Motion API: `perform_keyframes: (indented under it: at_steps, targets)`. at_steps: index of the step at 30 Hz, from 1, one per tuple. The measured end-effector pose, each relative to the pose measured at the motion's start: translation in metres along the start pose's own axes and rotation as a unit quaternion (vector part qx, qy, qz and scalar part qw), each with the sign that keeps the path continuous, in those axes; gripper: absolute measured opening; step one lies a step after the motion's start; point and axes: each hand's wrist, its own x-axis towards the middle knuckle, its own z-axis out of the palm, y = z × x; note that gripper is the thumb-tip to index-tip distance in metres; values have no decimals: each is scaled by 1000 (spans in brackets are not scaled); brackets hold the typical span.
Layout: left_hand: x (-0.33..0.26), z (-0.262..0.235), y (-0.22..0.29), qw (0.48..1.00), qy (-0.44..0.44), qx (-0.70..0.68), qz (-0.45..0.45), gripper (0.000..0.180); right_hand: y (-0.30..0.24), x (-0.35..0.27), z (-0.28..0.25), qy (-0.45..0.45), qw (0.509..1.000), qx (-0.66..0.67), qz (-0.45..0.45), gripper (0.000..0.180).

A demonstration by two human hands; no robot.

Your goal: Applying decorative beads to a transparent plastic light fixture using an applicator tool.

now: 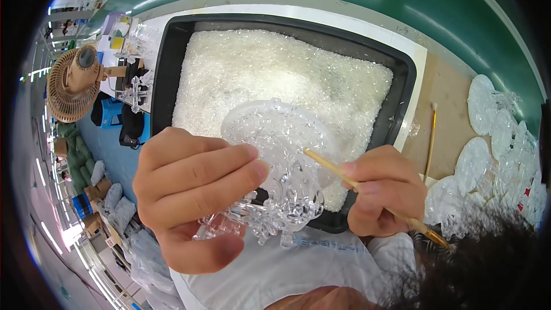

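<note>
My left hand (192,192) grips a clear plastic disc studded with small crystal-like pieces (281,161), holding it tilted over the near edge of a black tray. My right hand (381,189) is shut on a thin wooden stick (327,165) whose tip rests against the disc's face. The black tray (402,80) is filled with a heap of tiny clear beads (275,74). Clear pieces hang from the disc's lower edge, just above my white shirt.
A second wooden stick (431,138) lies on the brown table surface right of the tray. Several finished clear discs (488,155) are spread at the right. A tan desk fan (72,83) and more clear parts (136,89) stand at the left.
</note>
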Motion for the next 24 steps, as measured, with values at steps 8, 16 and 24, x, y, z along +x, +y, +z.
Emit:
perform_keyframes:
  at_steps: [8,16,24]
  targets:
    - [-9,-12,13,1000,10,15,-2,29,-2,-8,3,84,996,17,7,8]
    - [-5,-5,21,999,16,31,-4,29,1,-10,-2,35,999,10,-18,9]
    - [-6,-6,28,999,18,38,-5,29,-2,-1,1,8,999,-43,-8,10]
